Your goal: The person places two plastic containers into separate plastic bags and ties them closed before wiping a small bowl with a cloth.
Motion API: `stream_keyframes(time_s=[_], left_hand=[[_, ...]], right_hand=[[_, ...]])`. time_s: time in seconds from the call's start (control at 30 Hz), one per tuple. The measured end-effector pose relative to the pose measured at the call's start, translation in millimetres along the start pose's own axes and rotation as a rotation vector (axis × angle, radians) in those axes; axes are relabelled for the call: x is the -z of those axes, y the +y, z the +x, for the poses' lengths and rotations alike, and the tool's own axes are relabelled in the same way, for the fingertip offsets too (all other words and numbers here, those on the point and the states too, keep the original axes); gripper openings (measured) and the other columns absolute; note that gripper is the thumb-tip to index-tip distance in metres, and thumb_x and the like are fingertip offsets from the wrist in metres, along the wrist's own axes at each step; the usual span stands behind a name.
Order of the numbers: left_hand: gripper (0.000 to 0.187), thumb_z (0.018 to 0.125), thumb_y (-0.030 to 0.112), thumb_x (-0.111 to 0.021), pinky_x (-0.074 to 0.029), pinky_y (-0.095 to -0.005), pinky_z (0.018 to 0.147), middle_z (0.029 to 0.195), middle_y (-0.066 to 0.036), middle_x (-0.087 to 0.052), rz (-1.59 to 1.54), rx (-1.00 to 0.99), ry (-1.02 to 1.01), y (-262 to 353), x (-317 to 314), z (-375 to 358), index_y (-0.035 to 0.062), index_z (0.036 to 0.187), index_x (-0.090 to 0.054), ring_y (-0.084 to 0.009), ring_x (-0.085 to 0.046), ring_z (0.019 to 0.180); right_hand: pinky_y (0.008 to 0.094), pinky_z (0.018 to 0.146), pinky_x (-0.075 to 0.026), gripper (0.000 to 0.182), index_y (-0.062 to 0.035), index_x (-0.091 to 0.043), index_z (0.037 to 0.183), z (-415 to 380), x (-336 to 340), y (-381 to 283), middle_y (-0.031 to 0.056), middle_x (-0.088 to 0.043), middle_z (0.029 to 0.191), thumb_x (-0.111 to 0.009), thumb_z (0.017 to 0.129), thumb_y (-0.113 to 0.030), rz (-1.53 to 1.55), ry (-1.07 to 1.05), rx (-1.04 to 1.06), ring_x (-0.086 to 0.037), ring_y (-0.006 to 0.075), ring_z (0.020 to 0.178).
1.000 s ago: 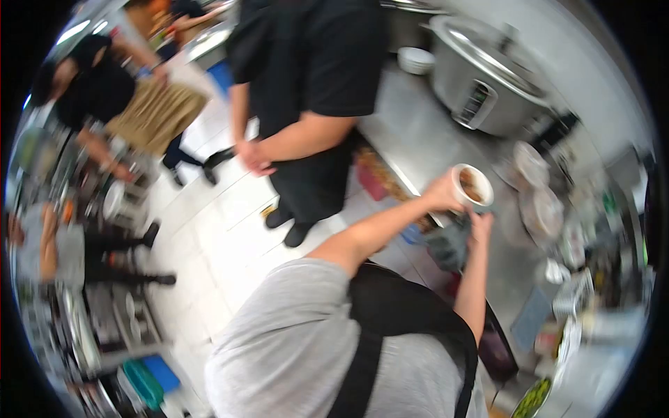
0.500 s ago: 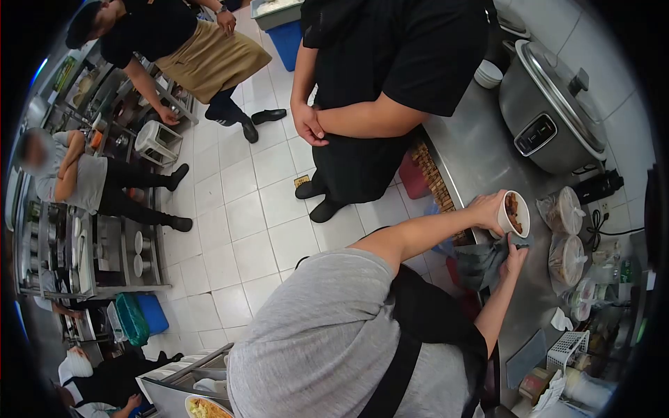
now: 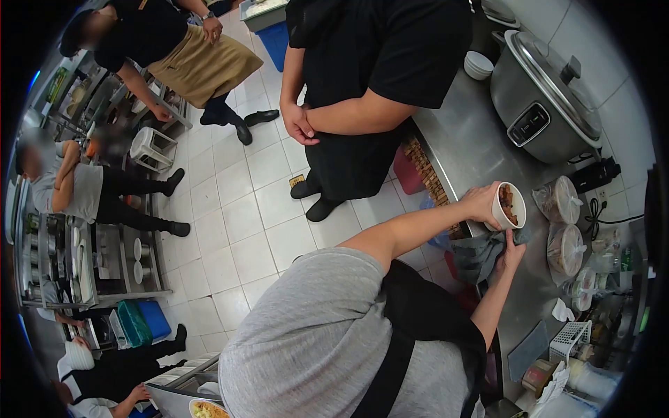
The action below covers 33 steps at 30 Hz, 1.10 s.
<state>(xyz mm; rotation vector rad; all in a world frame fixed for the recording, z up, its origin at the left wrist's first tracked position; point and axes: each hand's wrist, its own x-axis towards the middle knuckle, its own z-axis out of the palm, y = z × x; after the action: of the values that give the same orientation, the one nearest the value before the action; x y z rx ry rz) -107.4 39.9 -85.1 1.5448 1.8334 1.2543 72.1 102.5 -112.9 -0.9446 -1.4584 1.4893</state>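
My left hand (image 3: 481, 207) is closed around the side of a white round tub (image 3: 499, 214), which is tilted so its mouth faces up and to the right. Pieces of brown food, maybe cooked meat, lie inside the tub (image 3: 511, 205). At the tub's lower edge, my right hand (image 3: 513, 254) grips a dark grey cloth (image 3: 477, 256) that hangs down beside the counter edge. Part of the cloth touches the tub's rim. Both hands are over the steel counter (image 3: 456, 150).
A large rice cooker (image 3: 543, 97) stands at the back with white bowls (image 3: 478, 65) beside it. Bagged round containers (image 3: 563, 226) line the wall. A white basket (image 3: 570, 339) sits lower right. A person in black (image 3: 390, 63) stands close by; several others stand farther off.
The view has shifted slightly, so most things sit a little farther left. My hands keep hold of the tub and the cloth.
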Motion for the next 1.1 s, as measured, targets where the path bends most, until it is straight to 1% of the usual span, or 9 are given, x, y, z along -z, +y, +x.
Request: stream_keyframes(time_s=[0.17,0.33,0.4,0.5,0.53,0.7,0.83,0.97,1.1], left_hand=[[0.099,0.042,0.041,-0.081,-0.044,-0.0392,0.082,0.102,-0.019,-0.056,-0.035,-0.001,0.011,-5.1,-0.7,-0.7,0.0026,0.119,-0.031,-0.0336,-0.055,0.096],[0.101,0.043,0.039,-0.083,-0.041,-0.0340,0.091,0.113,-0.015,-0.052,-0.128,0.039,-0.009,2.4,3.3,3.9,0.0025,0.122,-0.032,-0.0271,-0.052,0.105],[0.099,0.043,0.038,-0.083,-0.041,-0.0340,0.090,0.112,-0.014,-0.054,-0.131,-0.021,0.024,-6.0,-3.4,9.4,0.0033,0.122,-0.032,-0.0265,-0.053,0.104],[0.096,0.044,0.037,-0.083,-0.042,-0.0345,0.089,0.111,-0.013,-0.055,-0.127,0.012,-0.035,-2.0,-1.6,10.9,0.0049,0.120,-0.034,-0.0262,-0.054,0.103],[0.094,0.046,0.035,-0.083,-0.041,-0.0334,0.091,0.112,-0.013,-0.054,-0.135,0.008,-0.054,-3.9,-2.8,11.2,0.0027,0.120,-0.035,-0.0248,-0.053,0.105],[0.092,0.049,0.035,-0.083,-0.039,-0.0316,0.092,0.114,-0.013,-0.053,-0.139,0.072,-0.143,9.1,6.6,14.5,0.0019,0.121,-0.036,-0.0232,-0.051,0.107],[0.092,0.049,0.037,-0.083,-0.039,-0.0314,0.093,0.113,-0.013,-0.053,-0.111,0.106,-0.131,-2.3,0.3,21.5,0.0005,0.120,-0.037,-0.0228,-0.051,0.107],[0.091,0.049,0.038,-0.082,-0.039,-0.0317,0.093,0.113,-0.014,-0.054,-0.094,0.015,-0.053,-9.5,3.8,21.6,-0.0006,0.118,-0.038,-0.0233,-0.051,0.107],[0.097,0.045,0.045,-0.081,-0.040,-0.0331,0.091,0.112,-0.013,-0.055,-0.106,0.120,-0.135,-5.4,9.8,25.2,0.0040,0.120,-0.037,-0.0253,-0.052,0.106]], right_hand=[[0.0329,0.082,-0.045,0.033,0.0055,-0.052,0.106,-13.6,21.5,-8.2,0.0132,-0.059,0.099,-0.062,0.081,-0.014,0.392,0.351,-0.197,-0.058,0.0220,0.090],[0.0383,0.082,-0.046,0.033,0.0018,-0.055,0.101,-4.5,92.9,-104.7,0.0111,-0.059,0.100,-0.048,0.087,-0.028,0.751,0.337,-0.148,-0.056,0.0234,0.094],[0.0332,0.085,-0.044,0.035,-0.0011,-0.057,0.099,-14.5,121.1,-111.3,0.0110,-0.059,0.103,-0.046,0.085,-0.031,1.070,-0.601,0.235,-0.054,0.0224,0.100],[0.0362,0.090,-0.039,0.037,-0.0017,-0.058,0.101,-14.7,110.2,-49.0,0.0103,-0.059,0.107,-0.049,0.077,-0.028,1.491,-0.226,0.293,-0.053,0.0257,0.103],[0.0399,0.091,-0.038,0.036,-0.0017,-0.056,0.104,-20.2,86.6,-48.6,0.0107,-0.057,0.111,-0.047,0.079,-0.026,1.420,0.078,0.167,-0.051,0.0257,0.105],[0.0344,0.097,-0.034,0.041,-0.0013,-0.045,0.120,-13.1,44.4,20.0,0.0096,-0.049,0.122,-0.047,0.088,-0.026,0.452,0.191,-0.080,-0.047,0.0246,0.111],[0.0354,0.091,-0.038,0.042,-0.0005,-0.046,0.116,4.1,17.1,28.6,0.0160,-0.050,0.118,-0.057,0.081,-0.021,-0.887,-0.032,0.362,-0.045,0.0269,0.110],[0.0355,0.088,-0.040,0.049,-0.0025,-0.047,0.116,-8.7,-16.7,-37.1,0.0184,-0.054,0.113,-0.059,0.077,-0.030,-0.663,-0.076,0.294,-0.051,0.0304,0.105],[0.0390,0.078,-0.045,0.038,-0.0032,-0.054,0.102,-5.0,-16.5,-49.9,0.0197,-0.060,0.095,-0.059,0.073,-0.028,-0.977,-0.041,0.296,-0.057,0.0344,0.087]])
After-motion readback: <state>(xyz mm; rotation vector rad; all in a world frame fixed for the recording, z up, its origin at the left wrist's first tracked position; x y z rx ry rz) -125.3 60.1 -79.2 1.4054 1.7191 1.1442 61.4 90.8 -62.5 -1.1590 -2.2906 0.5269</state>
